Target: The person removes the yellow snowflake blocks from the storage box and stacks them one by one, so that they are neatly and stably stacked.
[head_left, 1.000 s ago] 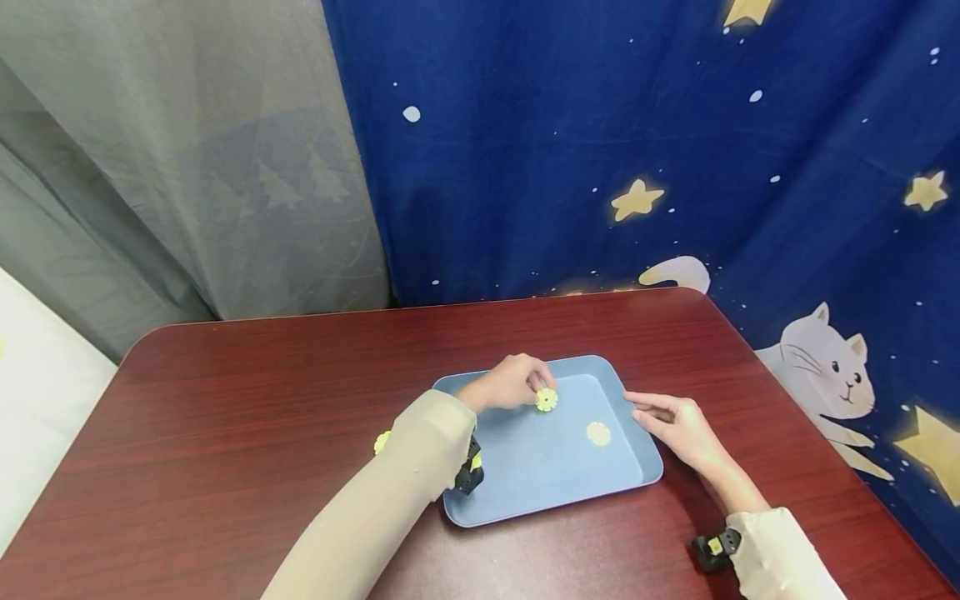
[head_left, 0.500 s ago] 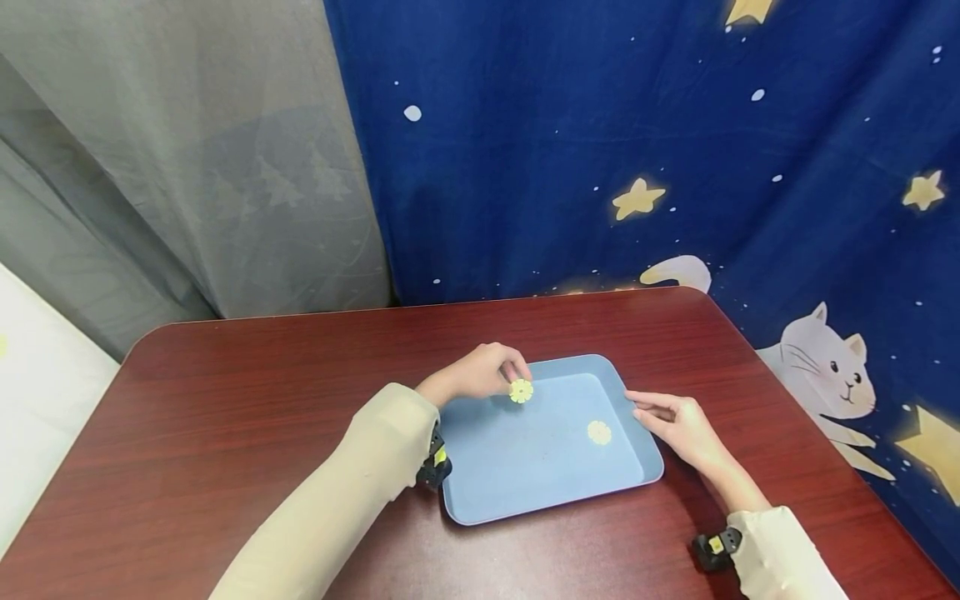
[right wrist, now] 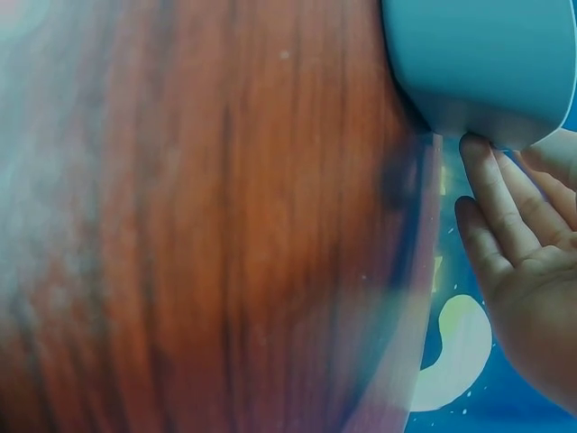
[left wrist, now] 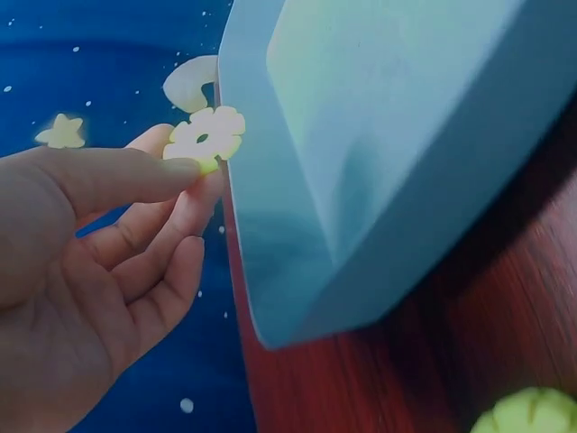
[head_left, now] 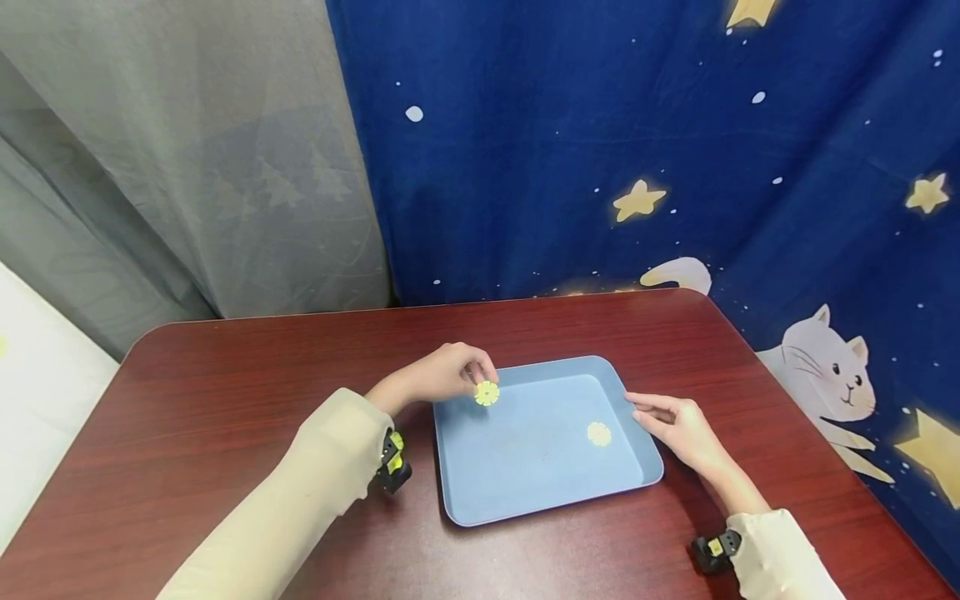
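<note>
In the head view my left hand (head_left: 442,372) pinches a pale yellow flower-shaped disc (head_left: 486,393) between thumb and fingertips, above the left back corner of a blue tray (head_left: 525,450). The left wrist view shows this notched disc (left wrist: 206,138) with a small hole in its middle. Another pale flower disc (head_left: 598,433) lies in the tray, towards the right. My right hand (head_left: 686,429) touches the tray's right rim with nearly straight fingers. In the right wrist view its fingers (right wrist: 496,194) reach the tray's outer side.
The tray stands on a dark red-brown wooden table (head_left: 262,375). A yellow rounded piece (left wrist: 530,417) shows at the lower right of the left wrist view, outside the tray. Grey and blue star-patterned curtains (head_left: 525,150) hang behind the table.
My left hand has moved left across the tray with the pinched flower disc, from near its middle to its left back corner. My right hand, the tray and the other disc have stayed put.
</note>
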`<action>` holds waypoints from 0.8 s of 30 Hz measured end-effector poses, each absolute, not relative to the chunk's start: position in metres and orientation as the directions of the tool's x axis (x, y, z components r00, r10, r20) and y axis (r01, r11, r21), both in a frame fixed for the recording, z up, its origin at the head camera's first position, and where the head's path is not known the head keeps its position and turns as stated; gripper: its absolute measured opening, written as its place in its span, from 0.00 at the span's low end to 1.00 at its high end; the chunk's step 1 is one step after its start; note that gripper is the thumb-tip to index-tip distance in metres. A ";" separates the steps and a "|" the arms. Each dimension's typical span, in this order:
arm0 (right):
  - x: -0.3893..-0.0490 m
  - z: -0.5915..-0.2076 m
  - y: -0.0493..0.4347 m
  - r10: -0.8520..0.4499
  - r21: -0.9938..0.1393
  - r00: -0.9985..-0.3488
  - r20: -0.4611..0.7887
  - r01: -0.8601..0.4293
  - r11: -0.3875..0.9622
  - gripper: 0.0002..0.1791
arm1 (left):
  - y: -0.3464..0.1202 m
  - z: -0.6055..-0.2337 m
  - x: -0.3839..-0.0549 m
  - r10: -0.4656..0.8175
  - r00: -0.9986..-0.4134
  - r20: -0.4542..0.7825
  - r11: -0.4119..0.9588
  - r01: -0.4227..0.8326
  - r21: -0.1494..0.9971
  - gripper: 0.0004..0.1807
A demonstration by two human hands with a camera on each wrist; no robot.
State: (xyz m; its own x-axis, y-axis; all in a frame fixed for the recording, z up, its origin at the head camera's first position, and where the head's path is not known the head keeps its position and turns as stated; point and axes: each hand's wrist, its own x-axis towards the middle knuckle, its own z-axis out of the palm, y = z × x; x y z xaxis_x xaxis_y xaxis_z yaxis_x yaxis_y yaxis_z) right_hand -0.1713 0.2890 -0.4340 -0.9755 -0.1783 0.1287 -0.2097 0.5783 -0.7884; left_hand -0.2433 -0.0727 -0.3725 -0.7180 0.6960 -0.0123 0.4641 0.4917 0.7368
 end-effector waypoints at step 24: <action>-0.173 -0.436 0.289 -0.171 -0.789 -0.977 0.124 -0.201 0.580 0.18 | -0.160 -0.370 -0.222 0.722 -0.689 -0.070 0.522 0.475 0.709 0.15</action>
State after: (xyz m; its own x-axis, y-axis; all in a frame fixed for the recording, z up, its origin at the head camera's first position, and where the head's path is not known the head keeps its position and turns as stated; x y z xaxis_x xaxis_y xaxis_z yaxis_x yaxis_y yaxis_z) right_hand -0.1731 0.2886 -0.4359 -0.9775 -0.1711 0.1237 -0.2014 0.5802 -0.7892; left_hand -0.2218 -0.1598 -0.3702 -0.6887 0.7216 -0.0703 0.4748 0.5221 0.7085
